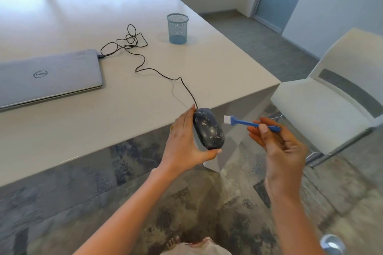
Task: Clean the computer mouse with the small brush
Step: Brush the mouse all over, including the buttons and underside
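Shows blue wire-mesh cup point(177, 28) on smooth worktop point(124, 99), fingers of left hand point(182, 141) curled round white-flecked oval mouse point(209, 128), fingers of right hand point(279, 147) pinching slim blue brush point(240, 121).

Both bare forearms reached forward from the lower edge, left grip point(184, 141) showed its back, thumb hooked at the near end of the mouse point(209, 128) it clasped, right grip point(279, 147) beside it, apart, thumb and curled fingers pinched the brush point(244, 123) handle

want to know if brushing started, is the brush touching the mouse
Apart. The head view shows a clear gap between the bristle end of the brush and the mouse.
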{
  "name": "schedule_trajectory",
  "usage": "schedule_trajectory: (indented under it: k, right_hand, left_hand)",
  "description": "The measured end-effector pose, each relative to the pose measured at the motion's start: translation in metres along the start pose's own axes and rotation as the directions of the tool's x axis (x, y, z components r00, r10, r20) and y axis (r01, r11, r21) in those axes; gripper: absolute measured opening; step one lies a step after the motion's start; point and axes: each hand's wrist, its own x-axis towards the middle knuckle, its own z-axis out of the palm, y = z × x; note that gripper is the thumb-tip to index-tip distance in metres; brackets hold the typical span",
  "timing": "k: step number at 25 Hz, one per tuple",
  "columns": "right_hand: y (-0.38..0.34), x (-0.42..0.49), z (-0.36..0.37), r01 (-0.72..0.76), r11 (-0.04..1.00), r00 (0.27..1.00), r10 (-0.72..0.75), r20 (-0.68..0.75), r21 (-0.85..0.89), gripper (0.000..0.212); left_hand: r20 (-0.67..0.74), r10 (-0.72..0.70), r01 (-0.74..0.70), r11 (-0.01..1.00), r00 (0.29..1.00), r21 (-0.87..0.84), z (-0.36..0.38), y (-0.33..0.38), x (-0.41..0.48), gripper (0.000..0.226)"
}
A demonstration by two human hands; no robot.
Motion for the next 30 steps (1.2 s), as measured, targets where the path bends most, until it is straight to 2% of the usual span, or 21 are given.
schedule_trajectory:
  k: [5, 11, 17, 21, 30]
  right_hand:
    - [0.006, -0.026, -0.020, 0.067, 0.990, 0.998, -0.067, 0.003, -0.125, 0.017]
    - [0.017, -0.046, -0.048, -0.005, 0.980, 1.000, 0.004, -0.002, -0.200, 0.012]
    - [0.028, -0.056, -0.065, -0.033, 0.982, 0.999, 0.033, 0.000, -0.186, 0.022]
    - [0.040, -0.063, -0.071, -0.052, 0.980, 0.999, 0.053, -0.004, -0.191, 0.016]
    - [0.061, -0.061, -0.068, -0.057, 0.958, 0.988, 0.094, 0.121, -0.282, 0.015]
  left_hand:
    - [-0.019, -0.005, 0.005, 1.000, 1.000, -0.005, 0.016, 0.005, -0.012, 0.125]
    - [-0.022, -0.013, 0.013, 1.000, 1.000, 0.005, 0.050, 0.006, -0.036, 0.124]
    - [-0.015, -0.042, 0.042, 0.999, 0.999, -0.022, 0.075, 0.007, -0.048, 0.128]
    - [-0.010, -0.058, 0.058, 0.998, 0.998, -0.027, 0.086, 0.004, -0.053, 0.134]
    - [0.003, -0.106, 0.106, 0.994, 0.994, 0.024, 0.095, -0.002, -0.059, 0.137]
